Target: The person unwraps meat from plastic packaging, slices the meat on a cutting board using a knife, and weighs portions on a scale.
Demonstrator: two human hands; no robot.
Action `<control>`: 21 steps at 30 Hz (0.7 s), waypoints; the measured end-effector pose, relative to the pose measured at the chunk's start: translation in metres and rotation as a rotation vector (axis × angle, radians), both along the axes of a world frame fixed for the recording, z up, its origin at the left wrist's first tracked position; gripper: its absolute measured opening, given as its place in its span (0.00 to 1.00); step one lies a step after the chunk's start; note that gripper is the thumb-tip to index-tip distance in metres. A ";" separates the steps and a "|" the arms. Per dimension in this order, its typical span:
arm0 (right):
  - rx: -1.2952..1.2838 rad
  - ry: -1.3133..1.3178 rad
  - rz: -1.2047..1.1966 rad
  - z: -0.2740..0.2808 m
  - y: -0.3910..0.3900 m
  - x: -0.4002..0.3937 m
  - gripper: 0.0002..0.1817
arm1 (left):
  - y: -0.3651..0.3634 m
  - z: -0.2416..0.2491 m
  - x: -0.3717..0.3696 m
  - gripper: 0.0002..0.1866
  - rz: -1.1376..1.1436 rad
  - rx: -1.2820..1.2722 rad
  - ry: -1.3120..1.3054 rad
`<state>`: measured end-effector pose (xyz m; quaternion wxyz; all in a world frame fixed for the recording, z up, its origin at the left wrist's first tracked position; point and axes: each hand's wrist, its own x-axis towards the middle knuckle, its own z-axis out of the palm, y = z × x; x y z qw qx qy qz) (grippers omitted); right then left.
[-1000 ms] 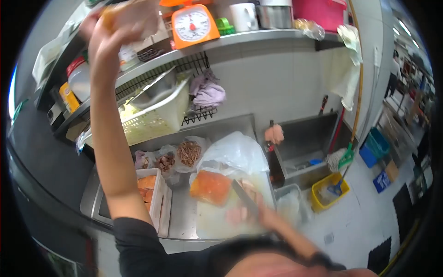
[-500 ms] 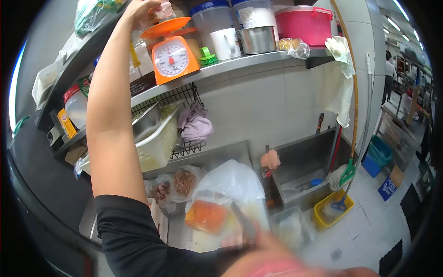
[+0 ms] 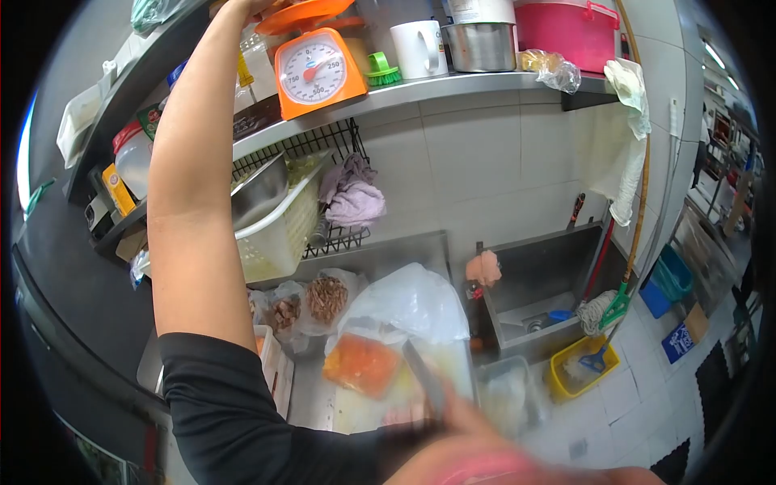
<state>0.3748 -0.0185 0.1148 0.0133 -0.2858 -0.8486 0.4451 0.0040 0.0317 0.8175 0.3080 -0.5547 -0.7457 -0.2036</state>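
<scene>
My left hand [image 3: 252, 6] is at the top edge, beside the pan of an orange dial scale [image 3: 322, 74] on the shelf; its fingers are cut off by the frame. The scale's needle points up and right, toward 250. Low in the view, my right hand [image 3: 469, 422] is closed around a knife [image 3: 425, 378], blurred. The blade lies over a pale cutting board [image 3: 372, 411] with pinkish slices near it. Beside the blade sits an orange block in clear plastic [image 3: 361, 365]. A white plastic bag [image 3: 416, 303] lies behind it.
Two bags of brown shredded food [image 3: 327, 299] stand left of the board. Above them hang a white basket [image 3: 279, 238] and a purple cloth [image 3: 354, 194]. A mug [image 3: 416, 50], metal pot [image 3: 481, 48] and pink tub [image 3: 566, 36] line the shelf. A sink [image 3: 550, 283] is at right.
The view has tilted down and shifted slightly. The scale's needle has swung clockwise from near 0. The pink piece earlier visible in my left hand above the pan is out of sight.
</scene>
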 end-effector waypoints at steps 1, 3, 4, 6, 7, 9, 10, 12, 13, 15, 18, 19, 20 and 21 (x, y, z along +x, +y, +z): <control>0.008 -0.005 0.000 -0.001 -0.001 0.000 0.21 | -0.001 -0.002 0.001 0.15 -0.002 0.017 -0.033; 0.016 -0.012 -0.002 -0.001 -0.003 0.003 0.22 | -0.004 -0.006 0.004 0.15 -0.013 0.005 -0.030; 0.028 -0.012 -0.006 0.001 -0.004 0.004 0.22 | -0.006 -0.007 0.005 0.16 -0.022 -0.006 -0.025; 0.040 -0.013 -0.010 0.004 -0.005 0.005 0.23 | -0.008 -0.010 0.007 0.17 -0.033 -0.015 -0.057; 0.021 -0.016 -0.027 0.005 -0.006 0.006 0.24 | -0.009 -0.011 0.009 0.18 -0.042 -0.023 -0.088; 0.003 -0.020 -0.043 0.012 -0.008 0.007 0.24 | -0.010 -0.012 0.013 0.19 -0.058 -0.014 -0.120; -0.012 -0.023 -0.058 0.020 -0.009 0.008 0.24 | -0.010 -0.010 0.010 0.21 -0.074 -0.005 -0.151; -0.026 -0.027 -0.072 0.017 -0.010 0.008 0.24 | -0.006 -0.008 0.005 0.22 -0.110 0.012 -0.120; -0.012 -0.011 -0.047 0.011 -0.010 0.007 0.24 | -0.006 -0.008 0.007 0.23 -0.146 0.030 -0.089; 0.003 0.004 -0.022 0.002 -0.010 0.008 0.23 | -0.005 -0.012 0.008 0.24 -0.176 0.099 -0.193; -0.029 0.018 -0.046 0.016 -0.011 0.010 0.22 | -0.001 -0.003 -0.001 0.27 -0.149 0.146 -0.187; -0.017 0.005 -0.039 0.015 -0.011 0.010 0.22 | -0.001 0.000 0.000 0.29 -0.091 0.123 -0.076; -0.006 -0.008 -0.031 0.013 -0.011 0.010 0.22 | -0.001 0.000 0.000 0.29 -0.093 0.122 -0.077; -0.007 -0.008 -0.032 0.013 -0.012 0.010 0.22 | 0.000 0.000 -0.001 0.30 -0.027 0.103 -0.096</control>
